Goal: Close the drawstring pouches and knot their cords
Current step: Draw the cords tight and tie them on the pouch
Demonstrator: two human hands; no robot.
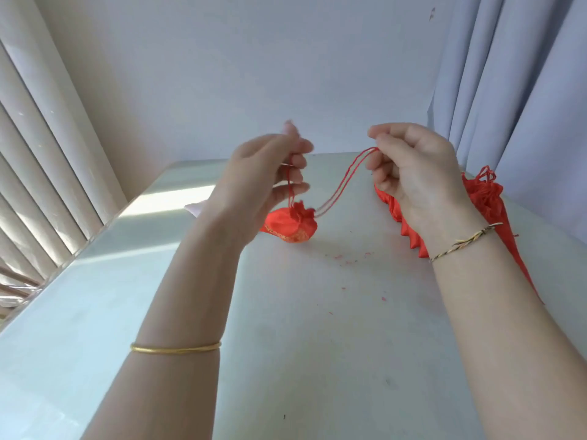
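A small red drawstring pouch (290, 224) with gold trim hangs just above the pale table (317, 328), its mouth gathered shut. My left hand (263, 176) pinches the left cord loop (289, 188) above the pouch. My right hand (413, 173) grips the right cord loop (346, 179), a double red strand running slack down to the pouch's mouth. Both hands are raised over the table's far half.
A row of flat red pouches (405, 230) lies under my right wrist. A gathered red pouch (484, 193) sits at the far right, near the grey curtain (508, 106). Small red thread scraps dot the table. Vertical blinds (41, 169) run along the left edge.
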